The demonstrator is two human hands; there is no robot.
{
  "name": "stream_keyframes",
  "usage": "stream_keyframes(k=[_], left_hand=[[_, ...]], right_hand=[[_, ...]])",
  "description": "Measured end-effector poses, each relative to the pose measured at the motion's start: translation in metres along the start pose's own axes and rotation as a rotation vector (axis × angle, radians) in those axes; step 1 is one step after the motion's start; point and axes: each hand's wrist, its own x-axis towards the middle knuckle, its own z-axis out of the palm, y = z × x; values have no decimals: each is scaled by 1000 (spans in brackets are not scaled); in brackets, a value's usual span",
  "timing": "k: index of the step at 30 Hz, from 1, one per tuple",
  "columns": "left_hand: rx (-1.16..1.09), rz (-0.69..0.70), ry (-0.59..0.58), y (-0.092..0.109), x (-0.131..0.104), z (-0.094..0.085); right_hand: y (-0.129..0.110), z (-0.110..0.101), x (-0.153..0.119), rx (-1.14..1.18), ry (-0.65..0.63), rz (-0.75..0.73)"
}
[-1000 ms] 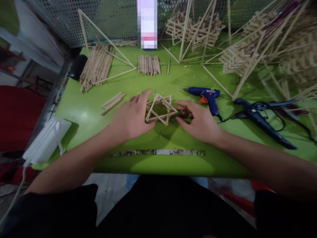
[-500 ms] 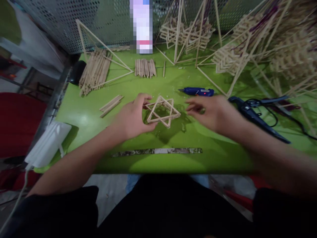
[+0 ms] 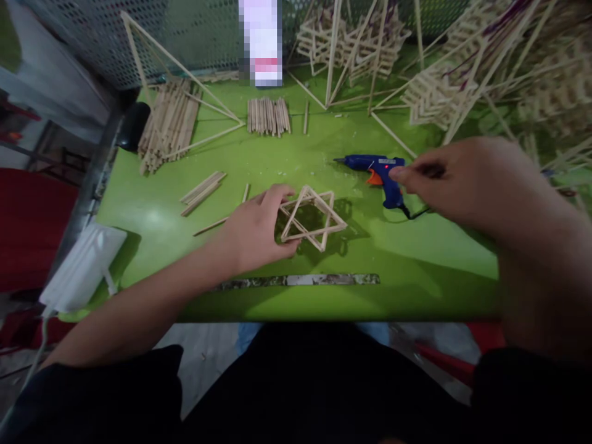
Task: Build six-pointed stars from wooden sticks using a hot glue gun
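Observation:
My left hand (image 3: 254, 228) is closed around the left side of a star-shaped frame of thin wooden sticks (image 3: 319, 234), thumb below and fingers above. The six-pointed frame is just over the green table. At the right, my right hand (image 3: 467, 179) has its thumb and fingertips pinched at the rear of a blue glue gun (image 3: 370, 163). The gun has an orange trigger and a lit red light, and lies on its side. Two loose sticks (image 3: 210, 226) show beside my left hand, partly hidden by it.
Stick bundles (image 3: 171, 123) and a row of short sticks (image 3: 268, 116) lie at the back. Stacked stick structures (image 3: 430, 98) fill the back right. A white power strip (image 3: 83, 265) stands at the left edge. A ruler-like strip (image 3: 300, 280) lies in front.
My right hand has moved right from beside the star frame to the glue gun. My left hand keeps its hold, and the frame has shifted slightly right and nearer.

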Motion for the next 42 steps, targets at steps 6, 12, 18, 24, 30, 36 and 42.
stream_keyframes(k=[6, 12, 18, 24, 30, 36, 42], left_hand=[[15, 70, 0, -10, 1, 4], [75, 143, 44, -15, -1, 9], [86, 193, 121, -4, -6, 9], [82, 353, 193, -5, -1, 12], [129, 431, 273, -6, -1, 16], [186, 445, 315, -7, -1, 18], [216, 451, 307, -9, -2, 20]], right_hand=[[10, 36, 32, -50, -155, 91], [28, 40, 37, 262, -64, 22], [4, 16, 26, 272, 129, 253], [-2, 16, 11, 630, 472, 134], [-8, 24, 2, 922, 425, -3], [-12, 27, 1, 957, 450, -58], [-18, 25, -5, 962, 429, -33]])
